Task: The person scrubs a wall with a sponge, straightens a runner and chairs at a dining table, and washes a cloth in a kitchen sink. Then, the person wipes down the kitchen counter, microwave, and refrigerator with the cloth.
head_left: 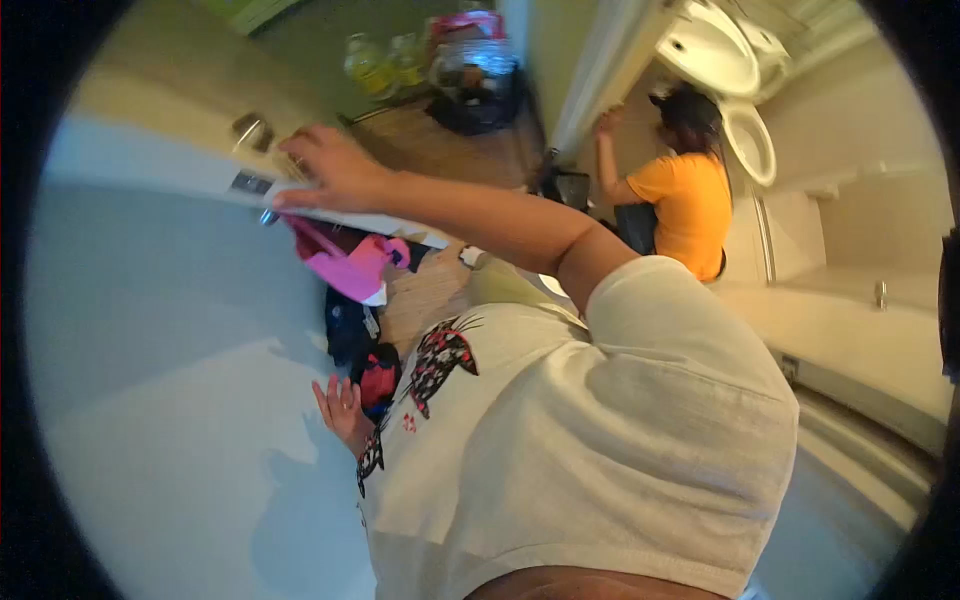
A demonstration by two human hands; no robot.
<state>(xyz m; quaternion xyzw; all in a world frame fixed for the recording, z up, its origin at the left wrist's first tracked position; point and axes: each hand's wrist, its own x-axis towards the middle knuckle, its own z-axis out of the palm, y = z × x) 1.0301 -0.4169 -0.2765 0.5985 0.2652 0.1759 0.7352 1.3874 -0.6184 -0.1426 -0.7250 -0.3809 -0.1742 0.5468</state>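
My right hand [338, 172] reaches across to the edge of a door [185, 180], its thumb and fingers spread beside the latch plate [251, 183] and a metal door handle [253, 132]. Whether it touches the edge is hard to tell. A pink cloth item [350, 270] hangs just below that hand, near the handle on the door's other side. Low on the left, my left hand [343, 410] has its fingers apart and nothing in it, close to the pale door surface and a red and dark item [379, 380].
A person in an orange shirt [690, 205] and dark cap is in the bathroom at right, near a sink [710, 50], a toilet [750, 142] and a bathtub [850, 330]. Plastic bottles [372, 70] and a dark bag [480, 110] stand beyond the door on wooden flooring [425, 290].
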